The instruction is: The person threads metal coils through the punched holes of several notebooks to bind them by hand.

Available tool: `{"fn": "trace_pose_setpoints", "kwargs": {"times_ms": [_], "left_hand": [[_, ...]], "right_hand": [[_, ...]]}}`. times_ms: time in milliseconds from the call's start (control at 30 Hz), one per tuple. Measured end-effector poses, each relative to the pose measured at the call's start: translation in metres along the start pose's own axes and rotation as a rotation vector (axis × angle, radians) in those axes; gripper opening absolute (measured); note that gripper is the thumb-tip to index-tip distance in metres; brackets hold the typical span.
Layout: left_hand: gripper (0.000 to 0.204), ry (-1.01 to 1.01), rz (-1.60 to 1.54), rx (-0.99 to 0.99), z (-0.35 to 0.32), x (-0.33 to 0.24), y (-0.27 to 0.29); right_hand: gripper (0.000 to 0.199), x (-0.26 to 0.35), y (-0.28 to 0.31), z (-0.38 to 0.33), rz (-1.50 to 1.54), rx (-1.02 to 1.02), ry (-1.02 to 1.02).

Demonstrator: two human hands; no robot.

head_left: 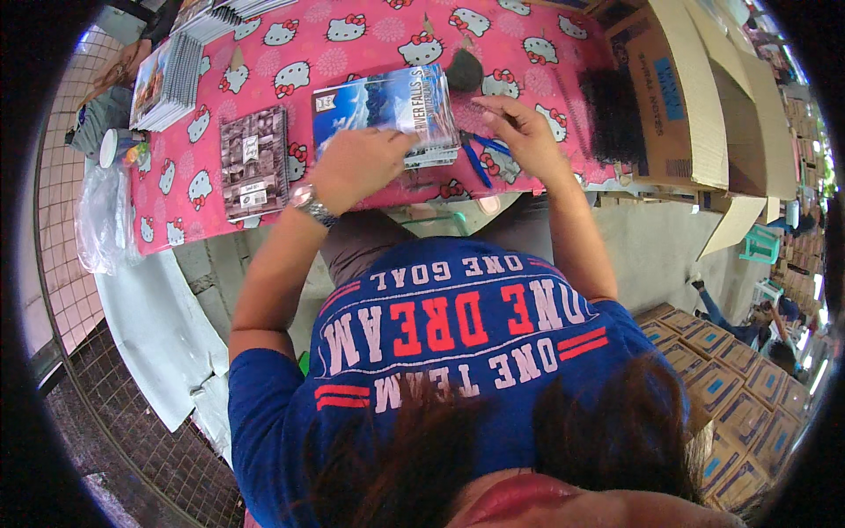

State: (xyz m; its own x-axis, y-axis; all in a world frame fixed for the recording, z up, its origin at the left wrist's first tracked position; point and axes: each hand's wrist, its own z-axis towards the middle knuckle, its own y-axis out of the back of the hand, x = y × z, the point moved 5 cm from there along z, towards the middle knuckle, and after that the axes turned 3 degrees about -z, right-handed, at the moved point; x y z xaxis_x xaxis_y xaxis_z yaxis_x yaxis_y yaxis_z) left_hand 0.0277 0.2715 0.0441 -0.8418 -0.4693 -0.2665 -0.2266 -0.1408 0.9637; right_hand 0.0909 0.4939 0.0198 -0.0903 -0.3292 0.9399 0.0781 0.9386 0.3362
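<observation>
On the pink patterned tablecloth before me lies a small stack of notebooks [365, 99] with a blue mountain cover. My left hand [365, 163], a metal watch at its wrist, rests on the stack's near part, its fingers stretched over the cover. Just right of the stack, my right hand [528, 136] is raised with its fingers curled together; whatever is between them is too small to make out. Blue-handled pliers [476, 165] lie between the stack and my right hand. To the left is a spiral notebook [254, 163] with a dark patterned cover.
A pile of black wire coils [607, 114] sits near an open cardboard box [678, 97] at the right. A dark rounded object [465, 70] lies beyond the stack. More stacked notebooks [167, 84] and a cup [113, 148] stand at left. Boxes [731, 387] cover the floor at right.
</observation>
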Motion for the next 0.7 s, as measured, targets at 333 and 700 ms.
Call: {"fn": "trace_pose_setpoints", "kwargs": {"times_ms": [333,700], "left_hand": [[0.024,0.058,0.124,-0.575,0.029,-0.001,0.058],[0.027,-0.015,0.034,-0.627,0.036,0.004,0.057]], "right_hand": [[0.026,0.068,-0.003,0.01,-0.343,-0.254,0.462],[0.028,0.077,0.0,0.022,-0.307,-0.197,0.504]]}}
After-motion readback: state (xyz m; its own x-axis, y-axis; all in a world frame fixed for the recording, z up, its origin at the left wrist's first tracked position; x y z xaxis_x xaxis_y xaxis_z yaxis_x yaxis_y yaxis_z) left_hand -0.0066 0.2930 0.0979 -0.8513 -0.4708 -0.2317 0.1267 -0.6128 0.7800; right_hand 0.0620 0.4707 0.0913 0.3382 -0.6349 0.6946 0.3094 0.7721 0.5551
